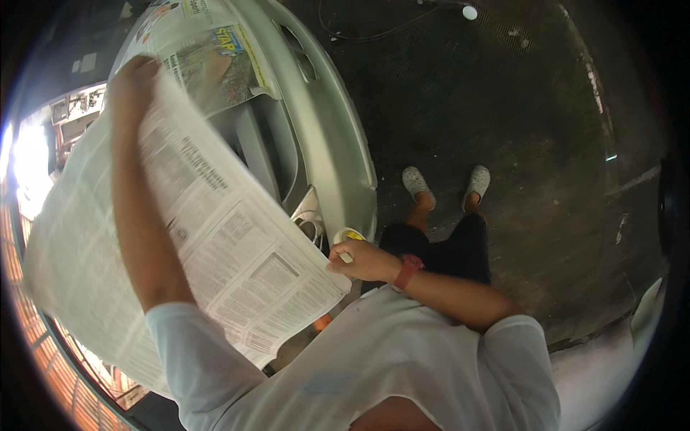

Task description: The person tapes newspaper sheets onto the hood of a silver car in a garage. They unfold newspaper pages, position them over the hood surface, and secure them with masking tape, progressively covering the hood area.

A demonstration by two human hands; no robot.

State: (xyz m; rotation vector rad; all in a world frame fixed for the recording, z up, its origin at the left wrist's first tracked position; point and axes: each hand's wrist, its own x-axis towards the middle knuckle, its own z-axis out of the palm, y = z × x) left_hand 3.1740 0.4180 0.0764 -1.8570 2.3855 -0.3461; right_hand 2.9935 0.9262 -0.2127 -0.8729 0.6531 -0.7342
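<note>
A large printed newspaper sheet (215, 237) is stretched between my hands across a silver-green car bumper (338, 136). My left hand (138, 75) is closed on the sheet's far edge, arm stretched out. Near my body, my right hand (363, 260) pinches the sheet's near right corner; a red watch (408, 273) is on that wrist. A roll of tape (349, 235) with a yellow inside sits against the right hand's fingers; whether they grip it I cannot tell. Another newspaper piece (215, 65) covers the bumper's far part. Between the sheets, a grey recess (273, 144) of the bumper shows.
Dark floor (517, 129) stretches to the right, with a thin cable (381, 36) and a white round thing (469, 13) far off. My feet, in light clogs (415, 182), stand beside the bumper. A bright opening with a slatted barrier (50, 366) lies at the left.
</note>
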